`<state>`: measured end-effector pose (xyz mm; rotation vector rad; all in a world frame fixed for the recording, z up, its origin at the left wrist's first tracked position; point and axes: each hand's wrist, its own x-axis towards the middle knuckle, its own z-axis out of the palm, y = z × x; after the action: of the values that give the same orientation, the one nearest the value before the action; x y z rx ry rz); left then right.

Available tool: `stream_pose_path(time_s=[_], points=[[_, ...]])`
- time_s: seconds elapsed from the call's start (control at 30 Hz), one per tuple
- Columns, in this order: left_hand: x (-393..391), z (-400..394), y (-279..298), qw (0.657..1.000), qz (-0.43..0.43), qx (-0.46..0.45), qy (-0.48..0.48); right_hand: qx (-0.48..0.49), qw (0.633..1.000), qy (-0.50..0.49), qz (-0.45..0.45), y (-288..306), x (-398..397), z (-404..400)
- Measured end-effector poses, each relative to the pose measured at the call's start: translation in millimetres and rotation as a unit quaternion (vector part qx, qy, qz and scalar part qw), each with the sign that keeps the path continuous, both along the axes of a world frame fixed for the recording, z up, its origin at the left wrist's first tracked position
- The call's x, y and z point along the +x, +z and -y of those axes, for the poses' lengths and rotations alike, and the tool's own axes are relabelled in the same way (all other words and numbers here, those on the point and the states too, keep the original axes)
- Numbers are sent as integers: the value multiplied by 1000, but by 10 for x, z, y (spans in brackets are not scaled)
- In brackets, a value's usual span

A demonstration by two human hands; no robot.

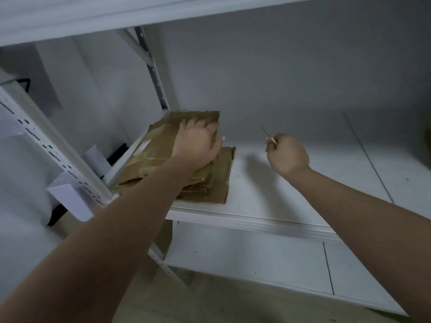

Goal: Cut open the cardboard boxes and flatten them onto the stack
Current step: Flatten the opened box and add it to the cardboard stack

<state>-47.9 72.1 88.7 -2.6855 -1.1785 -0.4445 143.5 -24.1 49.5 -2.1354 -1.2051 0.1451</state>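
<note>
Stack: our brown flattened cardboard pile (210, 180) lies at the white metal shelf's (279, 194) left end.
Left hand (198, 142): we press it flat, fingers spread.
Right hand (288, 155): curled around our thin blade (268, 134), well apart.

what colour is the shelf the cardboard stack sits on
White, seen in the head view: the shelf under the brown cardboard stack.

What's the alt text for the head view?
A person's left hand presses flat on a stack of flattened cardboard boxes on a white metal shelf. The right hand, raised beside it, grips a thin-bladed cutter.
</note>
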Motion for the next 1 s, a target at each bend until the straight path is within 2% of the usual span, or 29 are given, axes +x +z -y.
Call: stream_pose_path(time_s=[0.27,0.5,0.7,0.8,0.87,1.0], points=[[1537,727,-40,994,29,-2,-104,1,997,-57,48,84,1330,940],[3129,1767,-231,981,21,-31,-188,2,991,-98,87,175,2700,2019],[3894,2267,-251,977,32,-59,-204,6,988,-117,96,299,3345,2490],[4188,2374,-309,978,14,-69,-195,4,974,-170,148,315,3609,2654],[4389,2448,-324,978,-3,-76,-195,-25,962,-218,161,332,3730,2733],[4756,2490,-352,976,-65,-119,-169,-139,956,-246,79,322,3893,2786]])
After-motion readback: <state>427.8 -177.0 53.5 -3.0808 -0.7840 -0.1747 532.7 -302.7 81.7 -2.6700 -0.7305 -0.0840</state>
